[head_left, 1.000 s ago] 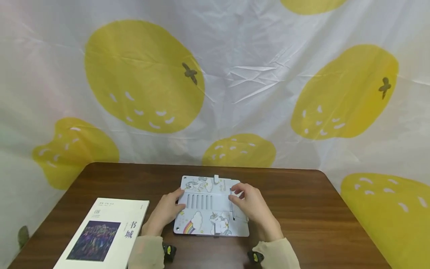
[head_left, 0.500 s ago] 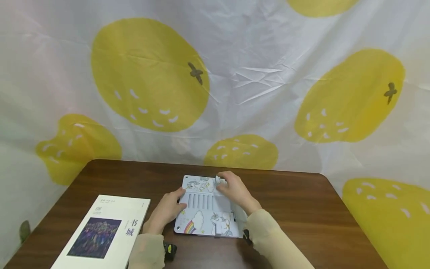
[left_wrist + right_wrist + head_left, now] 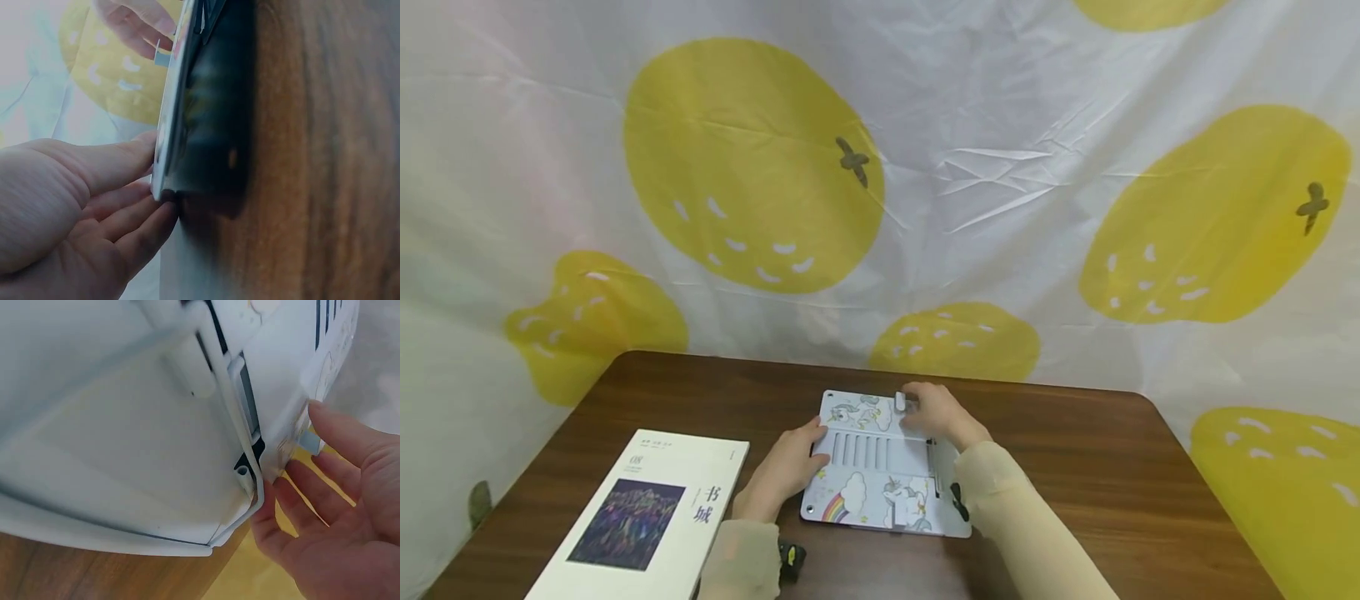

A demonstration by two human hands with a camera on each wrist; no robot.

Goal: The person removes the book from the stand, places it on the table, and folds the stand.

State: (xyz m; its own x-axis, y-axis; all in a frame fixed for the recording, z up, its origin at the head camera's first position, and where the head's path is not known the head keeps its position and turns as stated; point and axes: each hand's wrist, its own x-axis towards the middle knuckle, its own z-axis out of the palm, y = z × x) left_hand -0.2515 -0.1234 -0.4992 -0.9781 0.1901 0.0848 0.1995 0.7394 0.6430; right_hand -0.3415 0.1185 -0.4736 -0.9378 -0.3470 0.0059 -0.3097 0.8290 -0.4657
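A white book stand (image 3: 910, 457) with unicorn, cloud and rainbow prints lies in front of me, its row of slots facing up. My left hand (image 3: 786, 468) grips its left edge, thumb on the face and fingers underneath, as the left wrist view shows. At the far edge, right of the small page clip (image 3: 900, 402), my right hand (image 3: 942, 412) holds the stand with the thumb on the printed face and fingers around the rim. In the right wrist view a bent wire bracket (image 3: 234, 419) runs beside a dark cutout near those fingers.
A white paperback book (image 3: 662, 517) with a dark picture lies left of my left forearm. The brown wooden table (image 3: 1075, 467) ends at a white curtain (image 3: 985, 175) with yellow fruit prints.
My right hand has left the cutout on the stand's right side and moved to the far edge beside the page clip. My left hand keeps its grip on the left edge.
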